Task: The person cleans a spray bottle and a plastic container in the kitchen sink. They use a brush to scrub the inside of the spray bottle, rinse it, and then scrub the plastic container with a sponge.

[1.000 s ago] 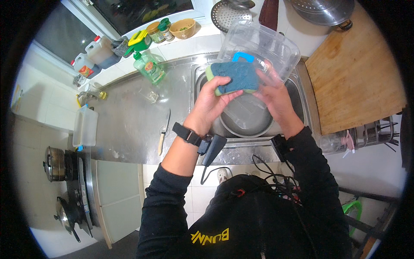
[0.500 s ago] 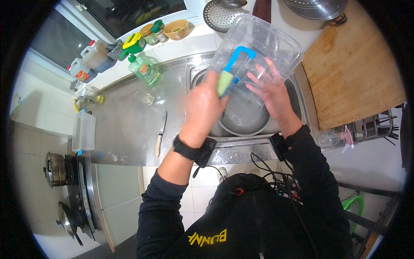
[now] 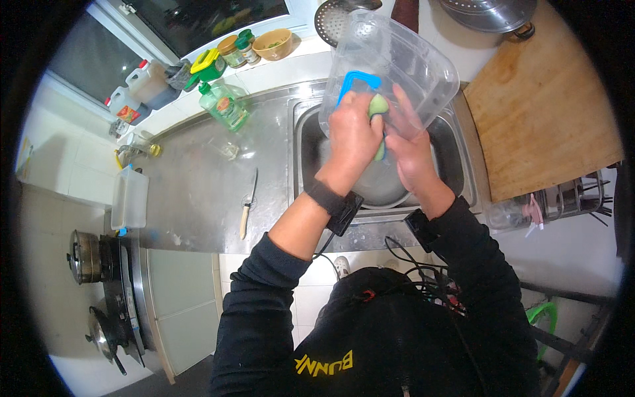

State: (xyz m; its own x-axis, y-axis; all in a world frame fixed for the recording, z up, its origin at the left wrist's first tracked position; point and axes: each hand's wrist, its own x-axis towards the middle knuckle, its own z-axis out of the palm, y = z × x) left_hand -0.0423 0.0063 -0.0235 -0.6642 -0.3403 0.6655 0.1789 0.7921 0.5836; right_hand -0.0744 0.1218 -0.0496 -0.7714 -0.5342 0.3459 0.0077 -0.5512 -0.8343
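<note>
Over the sink [image 3: 448, 145], a clear plastic box [image 3: 423, 63] with a blue latch strip [image 3: 360, 79] is tilted up. My right hand [image 3: 415, 162] grips the near end of the box, fingers seen through or against its wall. Wrapped round a green sponge [image 3: 378, 104], my left hand [image 3: 354, 135] presses at the same end, close beside the right thumb. The sponge sticks out above and below the fingers. Beneath both hands, a round metal basin [image 3: 380, 188] sits in the sink, partly hidden by them.
Left on the steel counter lie a knife [image 3: 248, 208], a green soap bottle [image 3: 225, 109] and a clear tub [image 3: 129, 198]. Jars and a bowl [image 3: 272, 44] line the sill. A wooden board [image 3: 542, 119] stands at right; a steamer pot [image 3: 489, 13] is behind.
My left hand has moved right with the sponge, up against my right hand. The box has tilted and shifted slightly left, and my right fingers have closed in on it.
</note>
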